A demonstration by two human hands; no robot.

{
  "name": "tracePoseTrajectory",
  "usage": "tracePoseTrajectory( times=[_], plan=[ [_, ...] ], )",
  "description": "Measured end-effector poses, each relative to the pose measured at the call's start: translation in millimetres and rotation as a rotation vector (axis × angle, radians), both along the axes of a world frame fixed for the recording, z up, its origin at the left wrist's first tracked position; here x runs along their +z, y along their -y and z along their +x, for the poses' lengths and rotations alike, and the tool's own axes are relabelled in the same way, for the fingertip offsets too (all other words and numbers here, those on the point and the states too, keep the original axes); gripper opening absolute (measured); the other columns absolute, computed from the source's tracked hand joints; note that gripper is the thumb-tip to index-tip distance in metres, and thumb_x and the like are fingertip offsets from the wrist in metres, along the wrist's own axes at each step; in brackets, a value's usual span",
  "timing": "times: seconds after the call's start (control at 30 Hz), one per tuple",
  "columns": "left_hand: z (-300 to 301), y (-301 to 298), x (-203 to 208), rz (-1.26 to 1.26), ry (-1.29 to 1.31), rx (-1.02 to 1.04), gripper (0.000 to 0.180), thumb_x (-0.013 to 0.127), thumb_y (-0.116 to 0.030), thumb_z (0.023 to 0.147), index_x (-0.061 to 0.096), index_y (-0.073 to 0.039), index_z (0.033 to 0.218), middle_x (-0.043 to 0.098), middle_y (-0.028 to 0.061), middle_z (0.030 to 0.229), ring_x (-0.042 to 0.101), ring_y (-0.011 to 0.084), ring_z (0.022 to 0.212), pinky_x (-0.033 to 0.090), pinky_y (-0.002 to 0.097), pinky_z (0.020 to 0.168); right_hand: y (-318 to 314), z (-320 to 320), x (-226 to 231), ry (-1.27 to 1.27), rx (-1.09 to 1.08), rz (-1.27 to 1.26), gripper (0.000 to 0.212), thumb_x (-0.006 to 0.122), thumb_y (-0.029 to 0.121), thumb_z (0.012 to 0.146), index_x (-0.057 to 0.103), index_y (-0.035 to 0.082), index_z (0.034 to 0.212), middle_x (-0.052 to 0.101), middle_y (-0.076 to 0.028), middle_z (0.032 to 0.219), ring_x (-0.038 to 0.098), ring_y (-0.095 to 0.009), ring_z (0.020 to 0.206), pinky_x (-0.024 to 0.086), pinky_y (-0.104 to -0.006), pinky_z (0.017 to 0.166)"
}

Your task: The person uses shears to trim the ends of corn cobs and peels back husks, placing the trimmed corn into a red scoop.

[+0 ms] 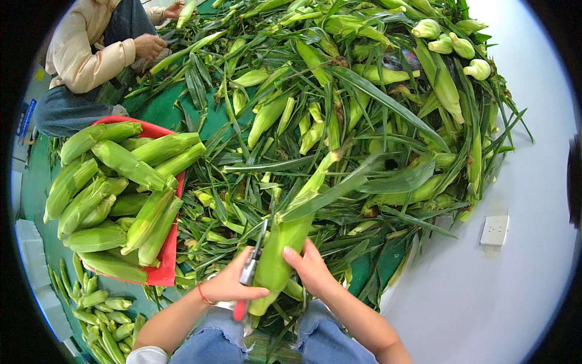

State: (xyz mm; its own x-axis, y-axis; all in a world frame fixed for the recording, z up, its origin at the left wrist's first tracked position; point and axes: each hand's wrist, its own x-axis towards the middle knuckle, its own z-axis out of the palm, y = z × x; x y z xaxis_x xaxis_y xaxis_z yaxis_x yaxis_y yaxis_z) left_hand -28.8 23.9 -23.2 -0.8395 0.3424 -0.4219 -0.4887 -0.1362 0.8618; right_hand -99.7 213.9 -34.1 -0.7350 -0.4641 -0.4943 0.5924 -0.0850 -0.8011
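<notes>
Corn, one long ear in its green husk (276, 258), is held tilted above the person's lap, its leafy tip pointing up and away toward the heap. The right hand (315, 273) clasps it along the right side, thumb pressed on the husk and fingers curled behind. The left hand (227, 285) is closed around red-handled pruning shears (248, 267), its thumb reaching to the lower part of the ear; the metal blade stands just beside the husk, though how far the shears are parted is hard to make out. Jeans (206, 337) show below. Left of the hands, a red bin (167, 276) is piled high with husked-over ears (97, 236), and short green pieces (103, 315) lie near it, lower left. A broad heap of leafy corn (327, 79) spreads ahead, beside a white wall socket (495, 230). Upper left, a co-worker in a pale jacket (91, 60) sits by the heap.
</notes>
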Motion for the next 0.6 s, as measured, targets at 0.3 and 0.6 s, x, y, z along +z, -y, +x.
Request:
tracePoseTrajectory(
  times=[0.3, 0.6],
  plan=[
    [-44, -10, 8, -0.285, -0.202, 0.065, 0.057, 0.07, -0.013, 0.072, 0.041, -0.006, 0.121, 0.052, 0.0037, 0.1, 0.053, 0.0129, 0.087, 0.045, 0.0298, 0.075, -6, -47, 32, 0.002, -0.383, -0.052, 0.046, 0.068, 0.011, 0.079, 0.051, 0.0, 0.12, 0.058, -0.009, 0.112, 0.055, -0.019, 0.103, 0.043, -0.0333, 0.094],
    [-57, 6, -23, -1.027, -0.441, 0.297, 0.062, 0.073, -0.02, 0.069, 0.041, 0.003, 0.116, 0.052, 0.0199, 0.097, 0.051, 0.0307, 0.089, 0.043, 0.0379, 0.084, -54, -53, 47, -0.06, -0.555, -0.42, 0.057, 0.056, 0.027, 0.088, 0.032, 0.015, 0.137, 0.045, -0.016, 0.135, 0.049, -0.034, 0.12, 0.042, -0.0518, 0.099]
  ],
)
